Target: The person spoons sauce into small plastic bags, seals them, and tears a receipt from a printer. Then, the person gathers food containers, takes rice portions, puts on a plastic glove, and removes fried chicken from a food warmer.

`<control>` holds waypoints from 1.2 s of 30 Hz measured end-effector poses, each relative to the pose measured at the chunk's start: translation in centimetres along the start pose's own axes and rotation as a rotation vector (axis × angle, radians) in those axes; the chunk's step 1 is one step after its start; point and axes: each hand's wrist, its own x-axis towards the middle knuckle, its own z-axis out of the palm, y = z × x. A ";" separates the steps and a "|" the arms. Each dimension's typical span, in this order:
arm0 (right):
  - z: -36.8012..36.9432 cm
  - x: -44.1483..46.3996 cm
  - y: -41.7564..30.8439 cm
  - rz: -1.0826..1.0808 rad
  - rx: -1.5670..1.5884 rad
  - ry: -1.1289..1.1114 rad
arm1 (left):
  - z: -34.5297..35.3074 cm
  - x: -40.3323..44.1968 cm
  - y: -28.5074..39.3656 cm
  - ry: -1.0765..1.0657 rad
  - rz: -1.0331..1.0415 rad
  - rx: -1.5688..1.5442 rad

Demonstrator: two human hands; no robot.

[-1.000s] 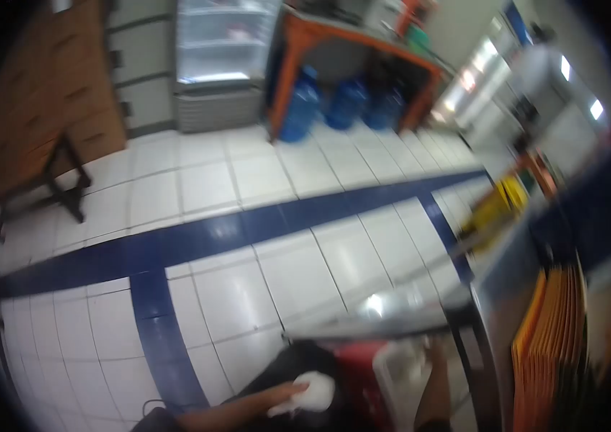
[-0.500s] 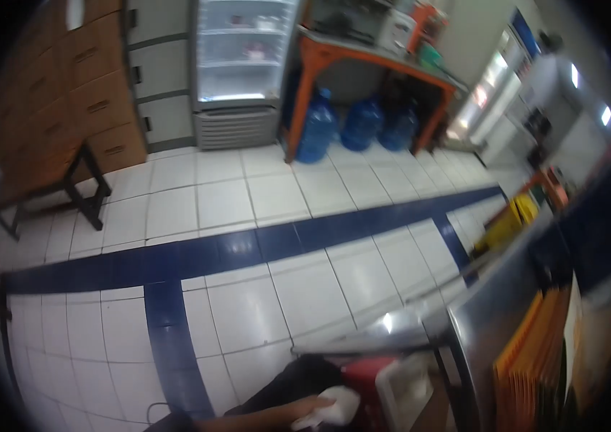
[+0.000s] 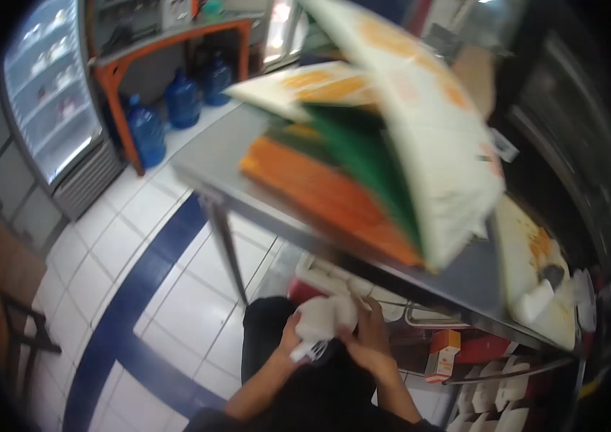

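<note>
Low in the head view, my left hand (image 3: 287, 338) closes around the left side of a white rounded object (image 3: 316, 318). My right hand (image 3: 370, 335) grips its other side, with the fingers curled over the edge. A white strip with dark marks (image 3: 309, 351) hangs below it, by my left fingers. Blur leaves its exact kind unclear; it may be more than one piece. Both hands are in front of my dark clothing, below the edge of a metal table (image 3: 208, 155). Just behind them is a white tray (image 3: 313, 270) on the level beneath the tabletop.
A stack of orange packaging (image 3: 327, 191) and a large white printed sheet (image 3: 428, 137) lie on the table. At right are a stained board (image 3: 532, 288), a small orange box (image 3: 444, 353) and several white containers (image 3: 492, 392). Blue water jugs (image 3: 182, 101) and a fridge (image 3: 53, 93) stand behind.
My view has swung right toward the metal table. My right hand has come into view on the white object, which one hand held alone in the earlier view.
</note>
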 end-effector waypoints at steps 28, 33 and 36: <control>-6.9 -6.5 0.8 0.702 0.475 -0.409 | 32.2 -10.6 1.9 0.400 -0.660 0.711; -21.4 -26.8 -11.4 1.003 2.154 -0.370 | 42.2 -15.4 -2.4 0.156 -1.032 0.912; -21.1 -34.4 -12.4 0.609 2.439 0.096 | 46.5 -17.4 -7.0 -0.018 -1.176 1.039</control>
